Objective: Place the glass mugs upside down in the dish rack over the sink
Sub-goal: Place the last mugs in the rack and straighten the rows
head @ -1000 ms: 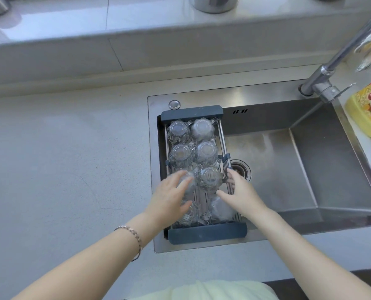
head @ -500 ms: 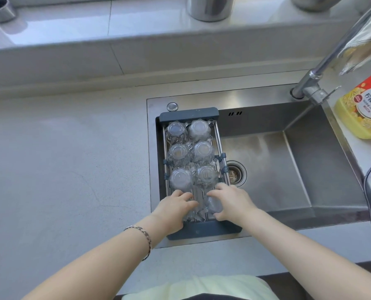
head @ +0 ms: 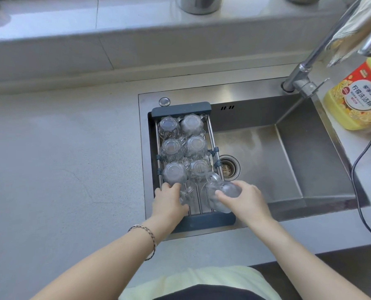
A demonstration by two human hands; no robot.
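Glass mugs (head: 183, 148) are stood upside down in three pairs along the far and middle part of the dish rack (head: 181, 106), which is laid across the left end of the sink (head: 288, 161). A seventh mug (head: 220, 192) is now gripped by the right hand (head: 244, 199), fingers curled round it, and it is held tilted on its side just above the near right corner of the rack, not yet turned over or set down. The left hand (head: 169, 202) is closed loosely on another clear mug (head: 186, 194) low in the near left part of the rack; how that one is oriented cannot be told through the glare. Half a second ago both hands were pressed down flat among the near mugs, and the right-hand mug was lower and mostly hidden; it has since been lifted and tipped. The last row is judged to be in the middle of being filled, so the task seems close to done.
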